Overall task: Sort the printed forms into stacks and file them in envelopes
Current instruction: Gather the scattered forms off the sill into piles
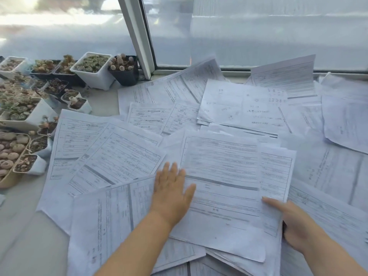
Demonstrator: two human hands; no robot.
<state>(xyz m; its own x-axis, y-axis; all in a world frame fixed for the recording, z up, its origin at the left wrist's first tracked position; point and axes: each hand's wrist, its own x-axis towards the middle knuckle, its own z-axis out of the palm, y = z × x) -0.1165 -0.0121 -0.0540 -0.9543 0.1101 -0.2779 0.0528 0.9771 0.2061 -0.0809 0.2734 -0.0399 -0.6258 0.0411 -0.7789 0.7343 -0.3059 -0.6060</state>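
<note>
Many printed forms lie scattered and overlapping across the white sill. A small stack of forms (223, 176) sits in front of me, slightly fanned. My left hand (171, 190) lies flat with straight fingers on the stack's left edge, partly on the sheet beneath. My right hand (288, 222) grips the stack's lower right edge, thumb on top of the paper and fingers tucked under it. Another loose pile of forms (245, 104) lies farther back. No envelope is in view.
Several small pots of succulents (93, 66) crowd the left side and back left corner. A window frame (139, 36) rises behind the papers, with frosted glass to both sides. Bare sill surface (25, 236) shows at the lower left.
</note>
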